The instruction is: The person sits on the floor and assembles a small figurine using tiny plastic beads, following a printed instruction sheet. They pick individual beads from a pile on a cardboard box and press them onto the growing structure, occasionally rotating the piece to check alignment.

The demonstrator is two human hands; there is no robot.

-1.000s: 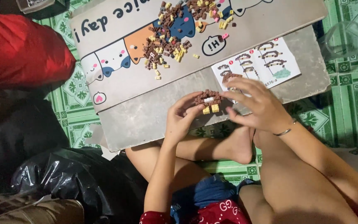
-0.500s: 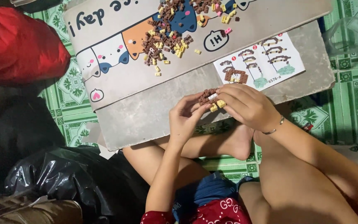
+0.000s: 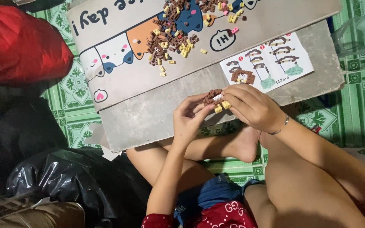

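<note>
Head view, left hand (image 3: pixel 187 119): fingers curled up and closed on the left side of the model, thumb and fingertips pinching it.
Head view, right hand (image 3: pixel 252 106): fingers bent over and closed on the right side of the model; a thin bracelet (image 3: pixel 280 127) sits on the wrist.
Model (image 3: pixel 216 100): a small build of brown bricks with some yellow and a white bit, held between both hands just above the near edge of the board, not resting on it.
Board (image 3: pixel 148 114): a grey slab lying across the person's lap, tilted in the picture.
Mat (image 3: pixel 119 71): a pale printed sheet with cartoon cats, overlapping the far half of the board.
Loose bricks (image 3: pixel 172 40): a scatter of brown and yellow pieces on the mat, well apart from the hands; one pink piece lies beside them.
Leaflet (image 3: pixel 267 61): a white instruction sheet with pictured steps, on the board just beyond the right hand.
Legs: folded under the board, one foot (image 3: pixel 243 145) showing below the hands.
Floor (image 3: pixel 360 84): green patterned tiles.
Left side: a red cushion (image 3: pixel 17 42) and a black plastic bag (image 3: pixel 68 181).
</note>
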